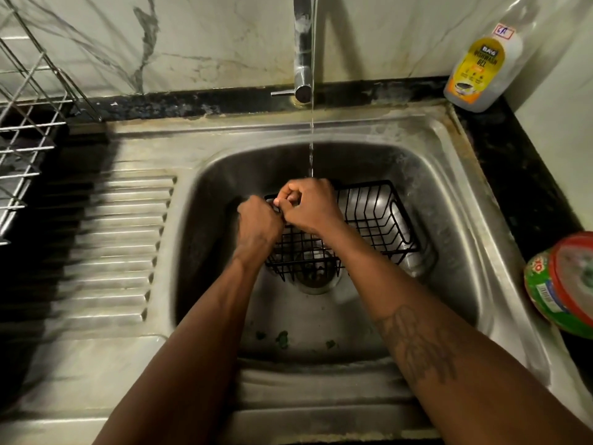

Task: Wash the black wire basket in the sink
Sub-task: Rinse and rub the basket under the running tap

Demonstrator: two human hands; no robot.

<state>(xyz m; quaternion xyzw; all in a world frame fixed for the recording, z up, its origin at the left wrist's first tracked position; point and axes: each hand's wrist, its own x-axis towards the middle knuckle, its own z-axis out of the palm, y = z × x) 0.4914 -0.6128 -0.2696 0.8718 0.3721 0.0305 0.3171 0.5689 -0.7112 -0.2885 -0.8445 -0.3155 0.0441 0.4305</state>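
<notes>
Centrally, the black wire basket (369,226), a thin-barred rectangular grid, is lying tilted in the dull steel sink (449,220), while the left hand (258,224) and right hand (309,205) are gripping its left rim with curled fingers.

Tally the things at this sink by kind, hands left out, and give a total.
Baskets: 1, the black wire basket in the sink
Bottles: 1, the dishwash gel bottle
Tubs: 1, the green tub with a red lid
Dish racks: 1, the metal rack
Taps: 1, the tap, running
Total: 5
</notes>
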